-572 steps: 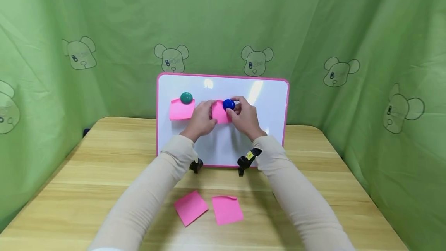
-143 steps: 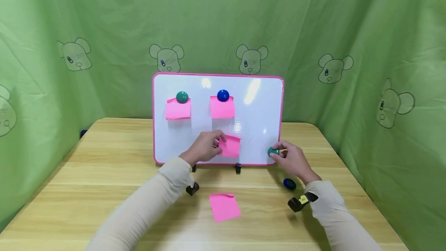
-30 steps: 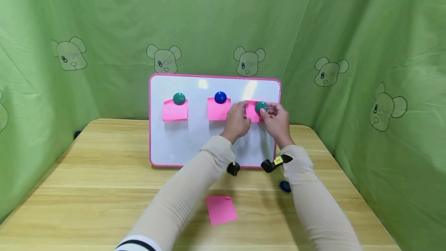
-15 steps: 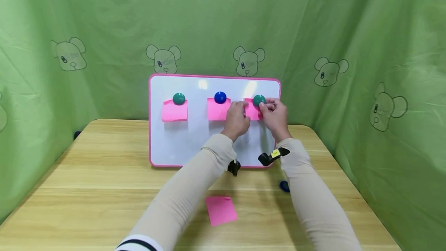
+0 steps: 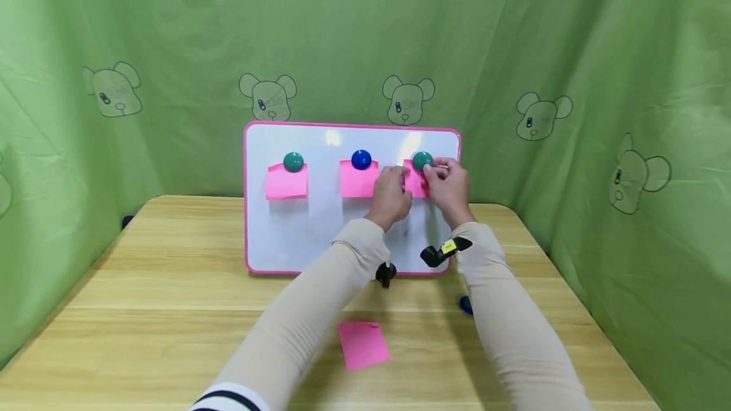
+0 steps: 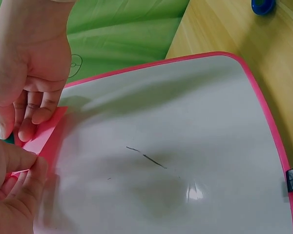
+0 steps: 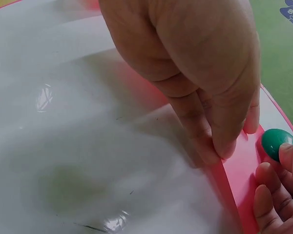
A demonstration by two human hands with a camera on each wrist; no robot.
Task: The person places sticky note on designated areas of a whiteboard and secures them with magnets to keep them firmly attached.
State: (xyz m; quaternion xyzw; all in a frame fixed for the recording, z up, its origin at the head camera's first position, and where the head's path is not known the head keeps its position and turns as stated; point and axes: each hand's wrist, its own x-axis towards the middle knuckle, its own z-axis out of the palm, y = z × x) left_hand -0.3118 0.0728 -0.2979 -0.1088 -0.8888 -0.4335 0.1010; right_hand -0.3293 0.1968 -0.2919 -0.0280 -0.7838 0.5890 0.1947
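Head: two notes pinned on whiteboard [image 5: 297, 233]; third note [image 5: 415, 184] flat against board top right, edges squarish, upright. Left hand [image 5: 390, 195] pinches its left edge, right hand [image 5: 449, 184] pinches green magnet [image 5: 422, 160] at top edge. Fourth note [image 5: 363, 344], blue magnet [image 5: 465, 304] left on tabletop [image 5: 143, 309].
Left wrist: left-hand fingers [image 6: 19, 168] pinch note edge.
Right wrist: magnet on note's top.

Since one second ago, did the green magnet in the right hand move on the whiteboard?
Yes. The green magnet went up, from the note's middle to level with the blue magnet, pinched by the right hand.
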